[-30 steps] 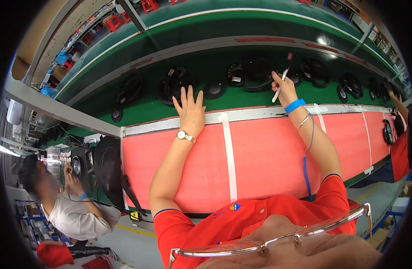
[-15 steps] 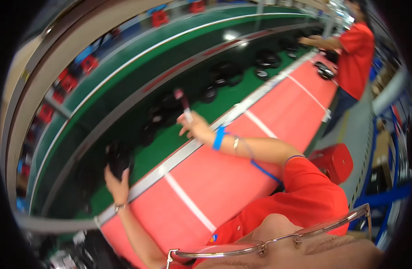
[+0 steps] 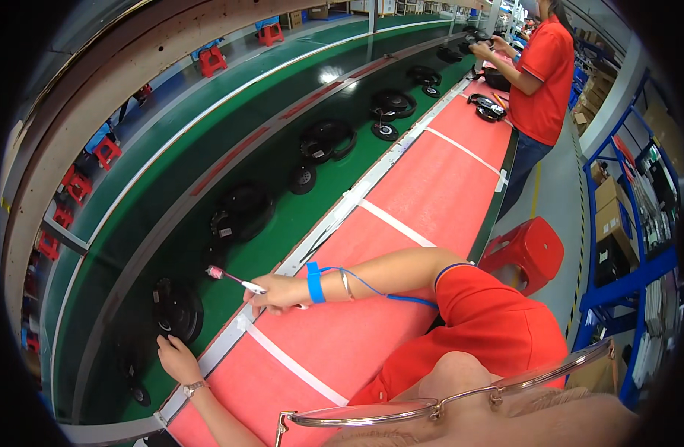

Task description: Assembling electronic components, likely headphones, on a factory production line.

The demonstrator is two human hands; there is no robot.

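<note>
While the green conveyor belt [image 3: 282, 223] curves from lower left up to the top of the frame, the person leans over the red surface [image 3: 431, 194] with both arms out. Left hand [image 3: 176, 359], low in the lower left, reaches past the white edge strip onto the belt, and its fingers touch the near edge of a round black part [image 3: 176, 309] lying flat there; the grip is loose, fingers spread against the part rather than clamped round it. A watch [image 3: 193, 387] sits on that wrist. Right hand [image 3: 276, 292], just left of centre, is pinched tight on a thin white pen [image 3: 234, 279] with a pink tip, the tip pointing left over the belt just above and to the right of that black part, not quite touching it as far as I can tell. A blue wrist strap [image 3: 313, 281] wraps the right wrist, its blue cord trailing back along the forearm. More black round parts [image 3: 241, 211] lie spaced along the belt toward the upper right. Another person in a red shirt [image 3: 539, 82] stands at the top right, hands on a black part. A red stool [image 3: 524, 249] stands on the floor at right of centre, and blue shelving [image 3: 625, 246] lines the right edge.
</note>
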